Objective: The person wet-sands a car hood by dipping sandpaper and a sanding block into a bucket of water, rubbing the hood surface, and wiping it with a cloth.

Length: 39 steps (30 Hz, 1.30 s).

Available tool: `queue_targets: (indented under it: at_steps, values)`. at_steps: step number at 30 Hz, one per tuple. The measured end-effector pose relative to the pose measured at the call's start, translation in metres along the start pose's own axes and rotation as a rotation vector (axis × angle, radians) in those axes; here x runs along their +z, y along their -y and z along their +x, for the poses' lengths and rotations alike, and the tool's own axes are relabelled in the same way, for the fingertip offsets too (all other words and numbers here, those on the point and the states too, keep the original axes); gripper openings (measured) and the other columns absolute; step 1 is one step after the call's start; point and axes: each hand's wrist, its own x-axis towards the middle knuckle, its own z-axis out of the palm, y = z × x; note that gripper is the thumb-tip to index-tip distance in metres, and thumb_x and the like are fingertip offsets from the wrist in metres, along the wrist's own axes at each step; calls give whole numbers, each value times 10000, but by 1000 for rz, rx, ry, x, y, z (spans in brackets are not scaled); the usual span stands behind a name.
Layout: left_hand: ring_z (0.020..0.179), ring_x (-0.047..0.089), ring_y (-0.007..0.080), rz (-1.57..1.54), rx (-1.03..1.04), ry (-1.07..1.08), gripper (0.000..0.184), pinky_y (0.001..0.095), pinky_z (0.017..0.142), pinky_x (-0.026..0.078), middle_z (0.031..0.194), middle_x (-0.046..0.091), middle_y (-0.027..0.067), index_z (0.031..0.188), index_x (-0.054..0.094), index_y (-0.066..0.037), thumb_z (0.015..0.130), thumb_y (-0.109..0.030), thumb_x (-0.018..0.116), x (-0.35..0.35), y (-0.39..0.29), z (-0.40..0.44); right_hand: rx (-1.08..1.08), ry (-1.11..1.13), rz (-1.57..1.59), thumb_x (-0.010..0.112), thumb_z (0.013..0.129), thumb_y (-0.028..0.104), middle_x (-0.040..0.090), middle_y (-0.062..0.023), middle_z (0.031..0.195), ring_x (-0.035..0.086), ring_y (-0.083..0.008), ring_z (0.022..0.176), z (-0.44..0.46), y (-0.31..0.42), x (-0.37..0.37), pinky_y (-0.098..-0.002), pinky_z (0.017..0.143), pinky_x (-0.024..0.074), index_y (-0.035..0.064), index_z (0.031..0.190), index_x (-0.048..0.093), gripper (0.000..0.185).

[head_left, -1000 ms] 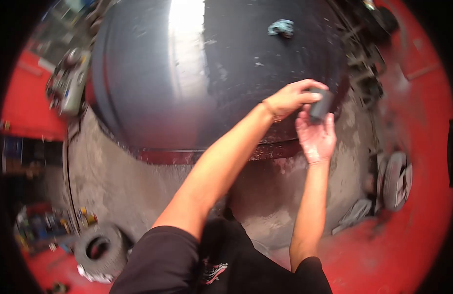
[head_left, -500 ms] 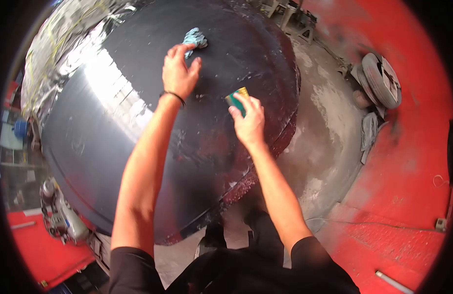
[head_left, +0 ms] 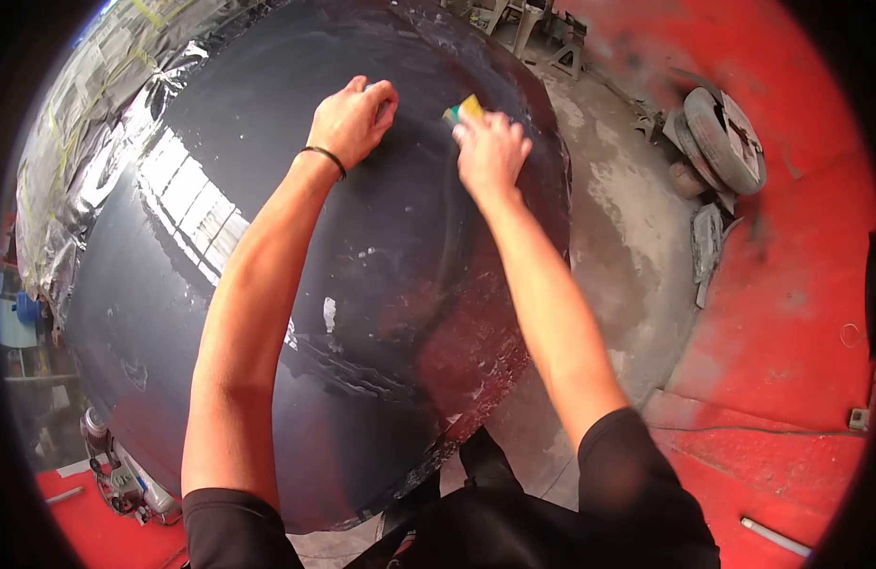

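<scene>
A large dark, glossy car panel [head_left: 362,218] with wet streaks and reddish patches lies below both hands. Over its upper middle, my left hand [head_left: 355,119] is closed round the light-blue cloth [head_left: 370,87], of which only a sliver shows between the fingers. To the right, my right hand [head_left: 492,152] grips a small green and yellow pad [head_left: 468,109] at the panel's surface, with the pad's yellow edge showing past the fingertips.
Crinkled plastic and taped masking [head_left: 87,114] cover the area at upper left. Tyres [head_left: 722,142] lean near the red wall at right. Metal stands [head_left: 566,47] are at the top; a compressor [head_left: 125,479] is at lower left.
My left hand has closed on the cloth, which lay on the panel. My right hand has moved up and farther over the panel with the pad. The dark block seen earlier is out of sight.
</scene>
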Motion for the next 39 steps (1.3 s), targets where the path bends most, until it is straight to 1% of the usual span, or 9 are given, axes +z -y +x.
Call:
queue_targets:
  at_steps: [7,10,14,18,24,26,31,35,39]
  values:
    - [890,721,298,5,-250,-212,179,413,814,587,1016,727,108,1184,754,-108,1054,-229,739,-88,51,-97,-135,71,18,760,1018,339,714,-35,1284,621,-325,1194,13,3,2,-572,1029,436,302,1296,829,289]
    - [1188,691,334,60,-524,-238,428,458,1028,562,1242,706,156,1413,708,-111,1027,-266,806,-142,71,-206,27,73,-118,715,1065,365,709,-39,1315,621,-329,1227,70,-4,40,-563,1032,447,333,1343,808,294]
    - [1389,551,424,216,-395,-162,695,539,1271,351,1453,640,213,1621,524,-89,1023,-312,801,-166,62,-295,-49,77,25,766,1029,368,702,-33,1322,618,-336,1209,-19,47,-2,-561,1020,454,341,1352,804,327]
    - [1399,536,445,281,-445,-162,662,552,1255,362,1482,631,218,1617,529,-136,1043,-377,754,-164,58,-293,-352,142,143,800,988,435,691,-31,1369,613,-344,1177,-149,129,-53,-544,991,453,352,1327,813,349]
    - [1387,571,428,255,-495,-193,626,570,1268,345,1445,637,226,1608,540,-192,1046,-384,739,-158,63,-297,5,18,-23,729,1048,394,694,-35,1351,615,-371,1181,-41,114,12,-577,991,485,299,1293,816,277]
    - [1435,557,422,259,-480,-216,614,582,1295,319,1492,611,242,1605,549,-205,1047,-384,735,-158,63,-297,-52,67,-216,762,1022,382,697,-14,1349,612,-352,1191,-83,152,-9,-569,991,488,316,1294,820,285]
    - [1443,549,421,270,-494,-204,627,627,1283,323,1495,603,241,1610,539,-205,1041,-377,742,-158,63,-297,-404,118,50,761,1017,451,693,8,1379,623,-334,1172,-152,196,-38,-547,992,473,355,1331,793,330]
    - [1445,548,424,262,-513,-207,640,645,1284,316,1495,603,241,1605,544,-208,1024,-378,752,-155,64,-298,-166,82,-37,742,1037,440,700,11,1388,625,-352,1220,-60,172,8,-569,1017,488,354,1369,788,347]
    - [1461,535,423,285,-521,-181,660,659,1280,315,1511,595,231,1614,532,-196,1022,-393,745,-157,63,-296,-140,18,40,742,1035,372,706,34,1369,626,-333,1194,-121,186,-10,-535,1026,502,330,1385,783,356]
